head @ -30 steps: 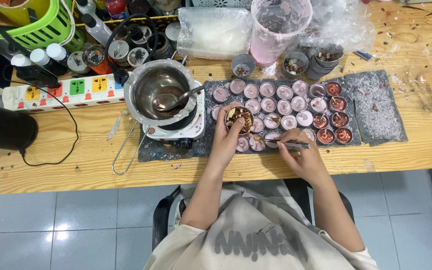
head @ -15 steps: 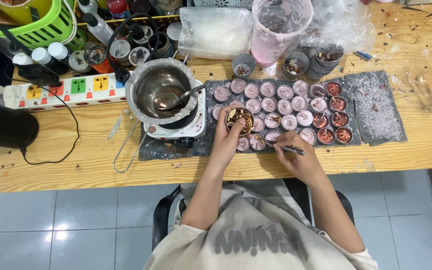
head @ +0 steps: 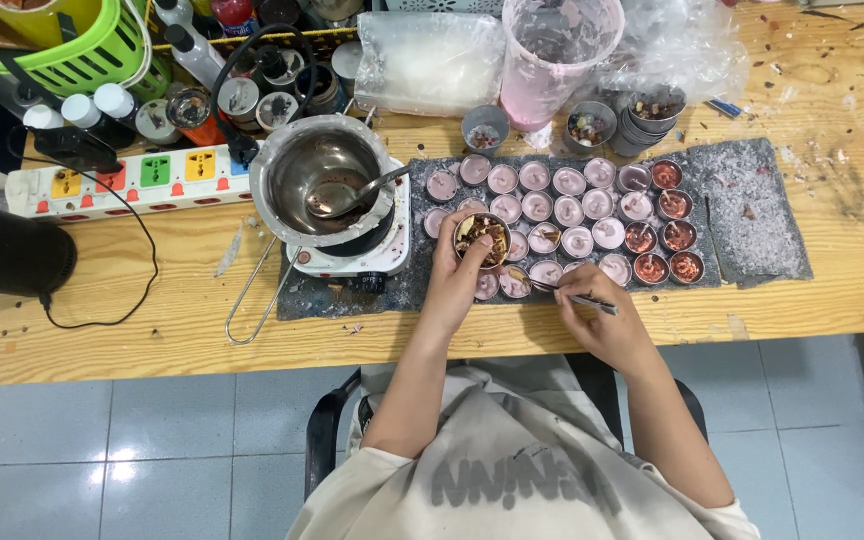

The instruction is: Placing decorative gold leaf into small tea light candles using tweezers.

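Center frame, left hand (head: pixel 457 275) cradles a light little tin of dried petals (head: pixel 480 238) by its rim; right hand (head: pixel 597 320) pinches thin, stiff tweezers (head: pixel 572 294) mid-shaft.

cup (head: pixel 481 240): small round metal tin, full of brown dried bits, upright, held just above the front rows of candle tins
tweezers (head: pixel 574 295): thin, metal, near-level, tips at a front-row pink candle (head: pixel 544 272)

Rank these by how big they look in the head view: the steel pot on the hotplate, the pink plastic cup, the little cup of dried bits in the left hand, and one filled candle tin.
1. Steel pot
2. Pink plastic cup, though it stands tall, so this is unsure
3. Cup of dried bits
4. Candle tin, only slightly smaller
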